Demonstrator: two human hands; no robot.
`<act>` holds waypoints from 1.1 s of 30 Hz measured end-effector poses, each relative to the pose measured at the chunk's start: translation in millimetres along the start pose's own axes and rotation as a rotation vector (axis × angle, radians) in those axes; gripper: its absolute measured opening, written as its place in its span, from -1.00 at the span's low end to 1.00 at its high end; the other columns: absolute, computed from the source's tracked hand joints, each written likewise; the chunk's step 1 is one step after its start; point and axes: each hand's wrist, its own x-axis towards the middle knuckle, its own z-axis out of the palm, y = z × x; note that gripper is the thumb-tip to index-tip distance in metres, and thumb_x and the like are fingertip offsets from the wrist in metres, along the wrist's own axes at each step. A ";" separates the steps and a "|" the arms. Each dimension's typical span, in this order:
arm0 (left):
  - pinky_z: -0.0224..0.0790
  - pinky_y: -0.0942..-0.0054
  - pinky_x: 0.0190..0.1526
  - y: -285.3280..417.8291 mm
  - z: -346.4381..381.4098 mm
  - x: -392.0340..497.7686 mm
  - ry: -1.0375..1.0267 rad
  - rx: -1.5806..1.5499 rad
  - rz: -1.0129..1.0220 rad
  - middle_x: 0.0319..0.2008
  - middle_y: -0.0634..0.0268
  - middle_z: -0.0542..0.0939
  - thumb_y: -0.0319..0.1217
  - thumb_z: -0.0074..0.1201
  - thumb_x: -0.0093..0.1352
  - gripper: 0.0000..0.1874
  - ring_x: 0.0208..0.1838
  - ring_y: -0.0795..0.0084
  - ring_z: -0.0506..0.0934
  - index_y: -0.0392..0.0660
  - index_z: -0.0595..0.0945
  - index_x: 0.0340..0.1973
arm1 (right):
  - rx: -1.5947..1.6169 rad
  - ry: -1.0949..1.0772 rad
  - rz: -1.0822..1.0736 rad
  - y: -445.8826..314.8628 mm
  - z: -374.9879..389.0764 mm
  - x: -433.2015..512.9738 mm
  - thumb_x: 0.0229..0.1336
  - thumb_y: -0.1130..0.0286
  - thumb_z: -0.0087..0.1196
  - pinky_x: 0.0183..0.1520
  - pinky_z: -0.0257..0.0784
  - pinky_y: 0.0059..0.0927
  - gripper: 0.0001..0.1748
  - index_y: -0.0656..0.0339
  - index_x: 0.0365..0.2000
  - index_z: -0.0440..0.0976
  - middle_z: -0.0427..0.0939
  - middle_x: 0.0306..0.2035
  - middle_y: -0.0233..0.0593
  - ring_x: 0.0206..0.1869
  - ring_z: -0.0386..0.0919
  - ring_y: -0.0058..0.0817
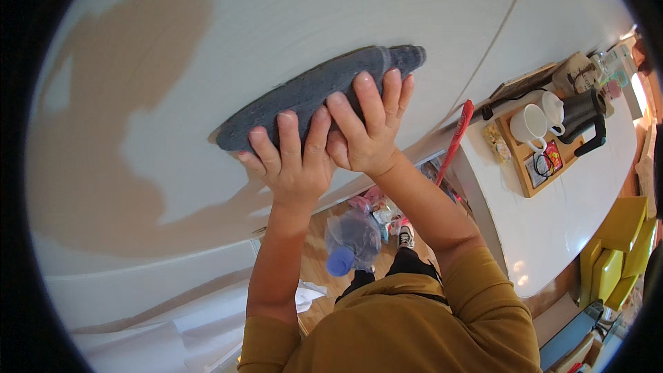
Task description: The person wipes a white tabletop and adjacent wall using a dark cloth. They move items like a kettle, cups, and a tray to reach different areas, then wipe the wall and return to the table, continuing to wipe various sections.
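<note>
A dark grey piece of fabric [311,88], seemingly a folded cloth, lies flat against a white wall [331,5]. It is long, pointed at the left end and narrower at the right. My left hand [295,160] presses on its lower left part with fingers spread. Beside it, touching at the thumbs, my right hand [370,124] presses on the right part. My palms hide some of the fabric's lower edge.
On the right, a white table [559,223] bears a wooden tray [527,186], white mugs [528,123] and a black kettle [580,114]. A red packaged item [456,140] leans by its edge. Near my feet stands a large clear bottle [357,233]. White sheeting [171,336] lies lower left.
</note>
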 end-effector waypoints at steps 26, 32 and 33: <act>0.16 -0.21 0.02 -2.5 -17.1 -170.3 -0.311 -0.186 -0.304 -0.05 0.03 0.37 -0.34 0.10 0.23 -0.73 0.06 -0.13 0.26 -0.01 0.60 -0.14 | 0.005 -0.485 -0.280 -54.9 16.3 -117.0 -0.05 0.17 0.09 0.00 0.16 0.09 -0.64 -0.08 -0.15 0.52 0.42 -0.09 -0.31 -0.13 0.33 -0.17; 0.23 0.09 -0.07 22.5 -27.3 -225.7 -0.388 -0.260 -0.438 -0.16 0.47 0.51 -0.36 0.02 0.26 -0.76 -0.03 0.23 0.40 0.12 0.65 -0.16 | 0.036 -0.651 -0.274 -62.8 3.9 -188.1 -0.11 0.28 0.15 -0.01 0.20 0.08 -0.57 0.00 -0.11 0.49 0.41 -0.07 -0.30 -0.14 0.34 -0.18; 0.23 0.07 -0.05 14.5 -33.1 -213.3 -0.390 -0.286 -0.449 -0.13 0.46 0.51 -0.36 0.02 0.26 -0.75 0.00 0.23 0.39 0.13 0.65 -0.14 | 0.039 -0.660 -0.251 -69.6 3.1 -175.8 -0.11 0.29 0.14 -0.01 0.20 0.09 -0.57 0.03 -0.11 0.48 0.40 -0.07 -0.27 -0.15 0.33 -0.16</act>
